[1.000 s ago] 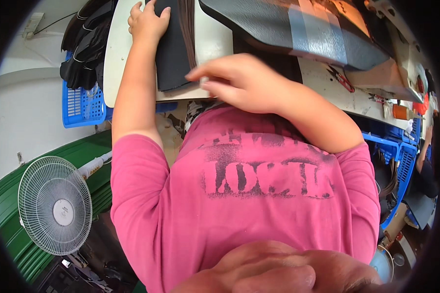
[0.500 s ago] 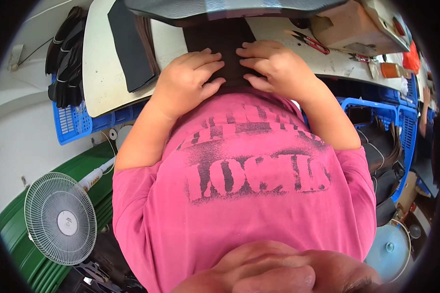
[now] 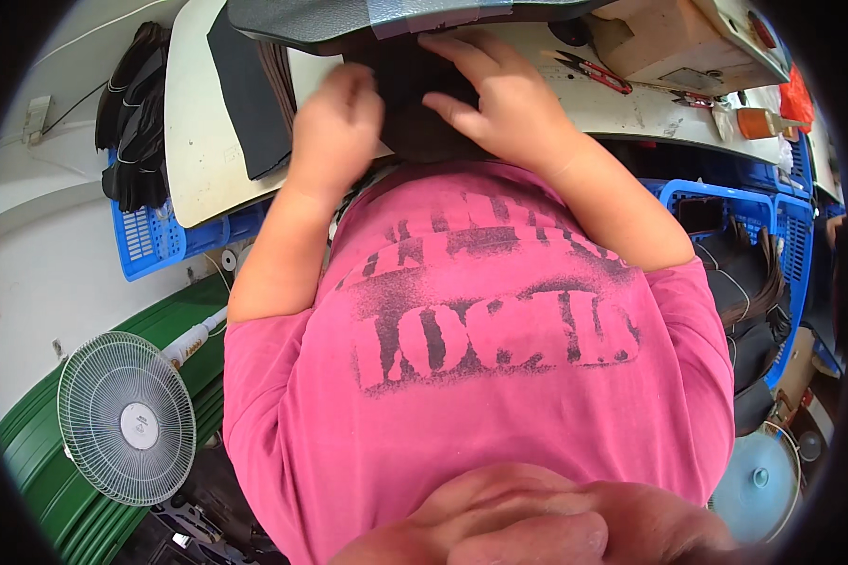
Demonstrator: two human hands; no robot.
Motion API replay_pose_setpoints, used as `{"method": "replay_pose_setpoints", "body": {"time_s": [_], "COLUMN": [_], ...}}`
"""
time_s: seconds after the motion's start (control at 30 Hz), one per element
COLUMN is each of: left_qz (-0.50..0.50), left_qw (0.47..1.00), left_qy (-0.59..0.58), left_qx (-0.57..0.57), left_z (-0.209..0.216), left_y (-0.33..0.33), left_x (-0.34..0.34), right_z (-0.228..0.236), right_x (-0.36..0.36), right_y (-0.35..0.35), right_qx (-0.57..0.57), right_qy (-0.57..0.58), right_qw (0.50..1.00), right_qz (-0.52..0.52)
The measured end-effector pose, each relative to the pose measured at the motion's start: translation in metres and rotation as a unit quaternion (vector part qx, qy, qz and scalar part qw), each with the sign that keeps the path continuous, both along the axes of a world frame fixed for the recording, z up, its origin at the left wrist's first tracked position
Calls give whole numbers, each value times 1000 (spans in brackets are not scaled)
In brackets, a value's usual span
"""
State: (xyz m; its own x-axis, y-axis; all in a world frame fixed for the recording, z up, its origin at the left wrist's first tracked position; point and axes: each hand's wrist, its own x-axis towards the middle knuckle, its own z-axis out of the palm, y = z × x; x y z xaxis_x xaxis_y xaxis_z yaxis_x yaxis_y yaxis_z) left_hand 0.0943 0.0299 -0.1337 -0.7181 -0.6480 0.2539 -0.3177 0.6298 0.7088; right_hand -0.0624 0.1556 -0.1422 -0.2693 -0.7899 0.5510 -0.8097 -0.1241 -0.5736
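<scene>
My pink shirt fills the middle of the view. Both my hands rest on a dark brown leather-like piece (image 3: 413, 87) lying at the near edge of a white worktable (image 3: 198, 141). My left hand (image 3: 334, 122) has its fingers curled over the piece's left side. My right hand (image 3: 495, 99) presses on its right side, fingers spread toward the top. A grey padded panel (image 3: 367, 14) overhangs the piece at the top edge and hides its far end.
A stack of dark flat pieces (image 3: 245, 94) lies on the table's left part. Red-handled snips (image 3: 589, 71) and a cardboard box (image 3: 669, 42) sit at the right. Blue crates (image 3: 155, 235) (image 3: 735, 202) stand under the table, and a white fan (image 3: 127, 419) is at lower left.
My left hand came off the stack at the far left and joined the right hand on the dark piece. Both hands have since slid further onto the table.
</scene>
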Motion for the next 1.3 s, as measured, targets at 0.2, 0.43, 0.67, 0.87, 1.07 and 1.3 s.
{"method": "replay_pose_setpoints", "body": {"time_s": [0.2, 0.43, 0.67, 0.87, 1.07, 1.3], "left_qz": [144, 101, -390, -150, -135, -208], "left_qw": [858, 831, 883, 949, 939, 907], "left_qy": [345, 424, 250, 100, -19, -64], "left_qx": [351, -345, -76, -259, -316, -361], "left_z": [-14, 125, 186, 173, 132, 136], "left_y": [-131, -117, -22, -30, -43, -51], "left_x": [14, 85, 78, -5, -69, -75], "right_z": [-25, -25, 19, 46, 52, 61], "right_x": [4, 1, 19, 54, 51, 22], "right_y": [7, 5, -7, -9, 4, 41], "right_qx": [19, 43, 30, 120, 125, 40], "right_qy": [123, 86, -35, -325, -596, -738], "right_qw": [991, 992, 972, 806, 681, 547], "right_qz": [57, 76, 229, 480, 407, 393]}}
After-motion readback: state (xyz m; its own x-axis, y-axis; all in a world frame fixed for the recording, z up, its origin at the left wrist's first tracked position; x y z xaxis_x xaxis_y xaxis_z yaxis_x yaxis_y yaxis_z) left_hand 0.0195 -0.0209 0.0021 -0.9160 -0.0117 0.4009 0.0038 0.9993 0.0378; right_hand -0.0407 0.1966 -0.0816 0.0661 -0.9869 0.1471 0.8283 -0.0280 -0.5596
